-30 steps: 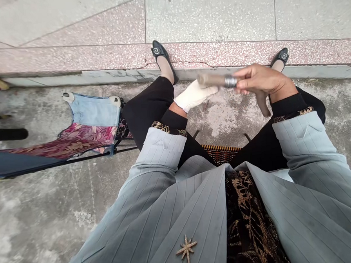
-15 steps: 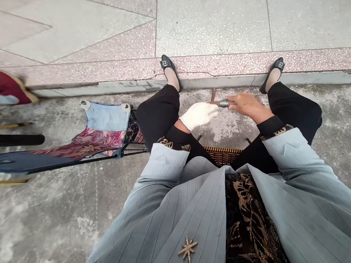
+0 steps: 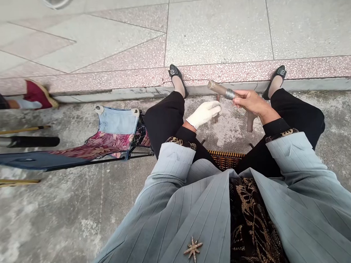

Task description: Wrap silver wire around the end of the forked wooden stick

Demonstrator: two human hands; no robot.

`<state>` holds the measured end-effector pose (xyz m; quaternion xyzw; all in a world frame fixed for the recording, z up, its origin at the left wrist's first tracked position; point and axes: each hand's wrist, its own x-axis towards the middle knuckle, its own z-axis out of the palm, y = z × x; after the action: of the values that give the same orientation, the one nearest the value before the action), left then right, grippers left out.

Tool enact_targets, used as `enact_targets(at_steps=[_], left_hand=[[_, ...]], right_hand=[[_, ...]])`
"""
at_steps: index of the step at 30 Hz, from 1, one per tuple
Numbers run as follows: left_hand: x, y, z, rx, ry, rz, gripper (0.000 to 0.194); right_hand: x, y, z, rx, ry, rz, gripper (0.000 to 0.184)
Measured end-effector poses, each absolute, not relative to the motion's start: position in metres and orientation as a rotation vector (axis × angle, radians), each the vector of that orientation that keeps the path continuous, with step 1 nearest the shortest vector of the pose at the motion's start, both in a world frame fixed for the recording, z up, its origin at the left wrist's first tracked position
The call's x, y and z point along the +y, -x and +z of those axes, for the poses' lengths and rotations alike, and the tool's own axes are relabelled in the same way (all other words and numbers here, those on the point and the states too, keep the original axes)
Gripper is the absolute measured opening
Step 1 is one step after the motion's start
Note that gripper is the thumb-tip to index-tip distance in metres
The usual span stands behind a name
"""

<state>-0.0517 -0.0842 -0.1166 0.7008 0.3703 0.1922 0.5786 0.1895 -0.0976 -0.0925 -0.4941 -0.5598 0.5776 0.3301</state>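
Grips in the bare right hand (image 3: 252, 102), a little right of the frame's centre, a thick wooden stick (image 3: 218, 88) with metal wire (image 3: 229, 93) wound around it, just beside the fingertips. Has changed its position in the last half second: then pointed it straight at the white-gloved left hand (image 3: 202, 114), end hidden behind the glove — now tilts it with the free end toward the upper left, above the glove and apart from it. To judge from the blurred pass over the glove one second ago, seems to be a repeated motion; so probably means only a short break of contact, not a finished step.

Bends the gloved fingers together, near the centre of the frame, at a thin brown stick (image 3: 218, 98); cannot tell about a real grip on it. Shows also, below the right hand, another wooden part (image 3: 250, 122) — cannot tell, one piece with the thick stick or separate.

Takes in more at the left side of the frame than before: has more of another person's red shoe (image 3: 40, 95) now, above the folding chair (image 3: 116, 123). Has gained also, at the upper left edge, a white round thing (image 3: 56, 6), cut off and too little shown to name.
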Motion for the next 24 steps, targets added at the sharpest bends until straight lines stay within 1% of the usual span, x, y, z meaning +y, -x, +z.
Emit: enact_targets(at_steps=[4, 7, 11, 14, 16, 21, 24], left_hand=[[-0.086, 0.053, -0.116, 0.951, -1.853, 0.351, 0.032], [-0.087, 0.054, -0.119, 0.972, -1.967, 0.289, 0.035], [-0.089, 0.051, -0.122, 0.934, -2.005, 0.154, 0.038], [-0.092, 0.05, -0.119, 0.947, -2.036, 0.102, 0.039], [-0.092, 0.051, -0.116, 0.982, -2.094, 0.083, 0.038], [-0.088, 0.055, -0.114, 1.047, -2.271, 0.047, 0.037], [-0.083, 0.056, -0.116, 1.036, -2.367, 0.042, 0.037]], right_hand=[[-0.093, -0.191, -0.11, -1.456, 1.428, 1.469, 0.062], [-0.092, -0.196, -0.113, -1.563, 1.59, 1.379, 0.055], [-0.092, -0.196, -0.106, -1.88, 1.856, 1.131, 0.041], [-0.092, -0.193, -0.102, -2.123, 2.04, 0.901, 0.04], [-0.091, -0.19, -0.103, -2.262, 2.107, 0.844, 0.039], [-0.09, -0.186, -0.106, -2.532, 2.032, 1.017, 0.033], [-0.091, -0.186, -0.107, -2.587, 1.935, 1.166, 0.03]])
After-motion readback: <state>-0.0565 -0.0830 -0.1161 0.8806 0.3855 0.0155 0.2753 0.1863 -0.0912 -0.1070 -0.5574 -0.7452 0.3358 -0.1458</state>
